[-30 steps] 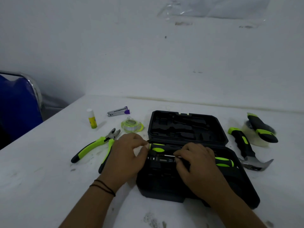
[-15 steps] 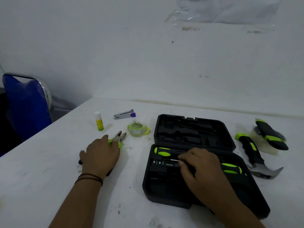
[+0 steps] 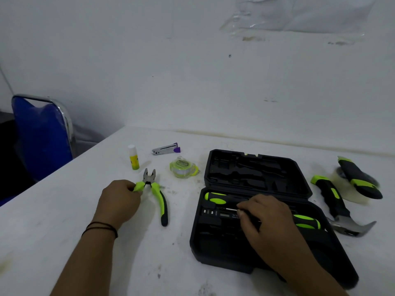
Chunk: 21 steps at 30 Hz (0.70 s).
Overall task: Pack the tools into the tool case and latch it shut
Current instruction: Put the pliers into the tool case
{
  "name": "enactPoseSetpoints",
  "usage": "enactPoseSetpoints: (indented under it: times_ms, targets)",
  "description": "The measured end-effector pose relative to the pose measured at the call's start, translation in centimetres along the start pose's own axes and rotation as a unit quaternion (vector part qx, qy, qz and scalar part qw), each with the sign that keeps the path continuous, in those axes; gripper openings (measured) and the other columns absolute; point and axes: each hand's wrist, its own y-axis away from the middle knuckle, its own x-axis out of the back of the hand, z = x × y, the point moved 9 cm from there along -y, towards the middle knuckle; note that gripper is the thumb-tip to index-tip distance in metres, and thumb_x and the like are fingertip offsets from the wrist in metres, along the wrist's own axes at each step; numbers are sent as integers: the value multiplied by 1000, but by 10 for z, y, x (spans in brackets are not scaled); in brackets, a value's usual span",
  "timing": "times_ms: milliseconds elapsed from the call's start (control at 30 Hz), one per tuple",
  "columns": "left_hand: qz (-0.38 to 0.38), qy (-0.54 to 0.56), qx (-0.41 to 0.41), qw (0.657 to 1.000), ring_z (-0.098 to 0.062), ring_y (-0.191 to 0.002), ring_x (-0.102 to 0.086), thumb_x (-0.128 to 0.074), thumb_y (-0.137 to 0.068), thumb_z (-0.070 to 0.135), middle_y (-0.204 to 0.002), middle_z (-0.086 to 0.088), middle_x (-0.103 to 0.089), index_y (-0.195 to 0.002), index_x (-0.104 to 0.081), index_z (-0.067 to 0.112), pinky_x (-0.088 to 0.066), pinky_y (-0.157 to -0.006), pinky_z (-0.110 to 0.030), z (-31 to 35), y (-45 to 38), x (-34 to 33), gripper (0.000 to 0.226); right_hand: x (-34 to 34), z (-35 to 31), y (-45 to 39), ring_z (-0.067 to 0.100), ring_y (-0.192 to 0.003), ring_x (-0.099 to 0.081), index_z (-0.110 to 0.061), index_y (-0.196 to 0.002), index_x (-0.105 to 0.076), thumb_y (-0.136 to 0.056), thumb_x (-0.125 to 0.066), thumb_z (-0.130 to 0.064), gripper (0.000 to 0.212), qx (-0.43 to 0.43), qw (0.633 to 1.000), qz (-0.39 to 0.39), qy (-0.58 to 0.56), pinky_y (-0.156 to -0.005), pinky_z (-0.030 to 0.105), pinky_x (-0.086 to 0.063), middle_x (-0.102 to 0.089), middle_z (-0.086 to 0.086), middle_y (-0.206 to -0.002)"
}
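The black tool case (image 3: 213, 259) lies open on the white table, its lid (image 3: 256, 171) tilted back. One green-and-black screwdriver (image 3: 214, 198) sits in the case's upper slot. My right hand (image 3: 267, 218) reaches into the case with its fingers curled over a second screwdriver (image 3: 306, 221), whose metal shaft shows at my fingertips. Left of the case, my left hand (image 3: 119, 201) grips the left handle of the green pliers (image 3: 159, 195), whose jaws point away from me. A hammer (image 3: 333, 201) lies right of the case.
A green tape measure (image 3: 182, 167), a glue stick (image 3: 133, 157) and a small stapler (image 3: 166, 148) sit behind the pliers. A green-and-black tool (image 3: 359, 178) rests on a tape roll at far right. A blue chair (image 3: 40, 135) stands past the table's left edge.
My left hand left the case, moved left to the pliers and took hold of one handle, turning them jaws-away. My right hand stayed on the screwdriver in the case.
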Motion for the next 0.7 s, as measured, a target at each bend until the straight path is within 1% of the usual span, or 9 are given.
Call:
enactPoseSetpoints:
  times_ms: [100, 167, 233, 333, 400, 467, 533, 600, 700]
  targets:
    - [5, 122, 3, 993, -31, -71, -62, -63, -85, 18, -76, -16, -67, -69, -66, 13, -38, -54, -30, 3, 2, 6, 17, 1, -1, -1, 10, -72, -54, -29, -87, -66, -82, -43, -37, 25, 1, 1000, -1, -4, -70, 38, -46, -59, -13, -76]
    - [12, 217, 4, 976, -25, -69, -64, -64, -84, 14, -79, -10, -67, -83, -67, 13, -41, -57, -28, 12, 6, 11, 4, 2, 0, -1, 11, -73, -54, -28, -88, -67, -82, -44, -37, 26, -2, 1000, 2, -11, -70, 38, -46, -59, -12, -76]
    - [9, 303, 6, 953, -19, -67, -62, -64, -85, 12, -83, -8, -64, -97, -63, 14, -44, -61, -27, 21, 9, 14, 12, 4, 0, -1, 10, -75, -55, -25, -90, -68, -83, -45, -35, 26, -1, 1000, 5, -21, -71, 35, -47, -61, -11, -78]
    - [2, 382, 9, 924, -17, -65, -58, -63, -86, 12, -85, -9, -64, -98, -61, 16, -50, -66, -30, 35, 10, 17, 13, 8, -1, -3, 6, -79, -55, -22, -92, -70, -83, -50, -29, 23, -5, 999, 13, -52, -73, 22, -45, -62, -11, -81]
    - [-8, 431, 13, 902, -15, -63, -56, -62, -86, 7, -83, -11, -63, -88, -62, 15, -53, -58, -19, 47, 13, 14, 8, 15, -2, -6, 1, -84, -56, -21, -91, -70, -83, -55, -25, 17, -15, 995, 26, -98, -75, 10, -41, -62, -13, -84]
    - [-19, 464, 11, 886, -12, -60, -53, -61, -86, 5, -79, -9, -63, -88, -65, 14, -49, -50, -14, 62, 15, 11, 9, 23, -4, -12, -3, -90, -55, -20, -90, -70, -85, -61, -17, 11, -22, 989, 42, -141, -77, 4, -39, -62, -15, -86]
    - [-41, 475, -10, 879, -8, -54, -51, -60, -86, 6, -77, -8, -63, -98, -65, 7, -44, -47, -16, 84, 18, 4, 13, 30, -5, -19, -7, -91, -54, -22, -94, -68, -86, -61, -14, 14, -42, 981, 49, -183, -76, 2, -38, -61, -18, -92]
    - [-74, 486, -28, 870, -6, -50, -51, -59, -87, 5, -75, -9, -61, -99, -64, 4, -41, -45, -15, 111, 24, -8, 14, 37, 0, -27, -8, -89, -54, -23, -105, -65, -87, -58, -18, 20, -80, 968, 63, -227, -73, 0, -38, -60, -14, -100]
    - [-124, 494, -53, 859, -10, -55, -49, -59, -86, 5, -77, -11, -60, -93, -65, 8, -43, -53, -21, 149, 37, -34, 10, 42, 20, -34, -12, -91, -52, -26, -124, -54, -88, -56, -31, 37, -170, 939, 57, -294, -76, 4, -39, -59, -15, -106]
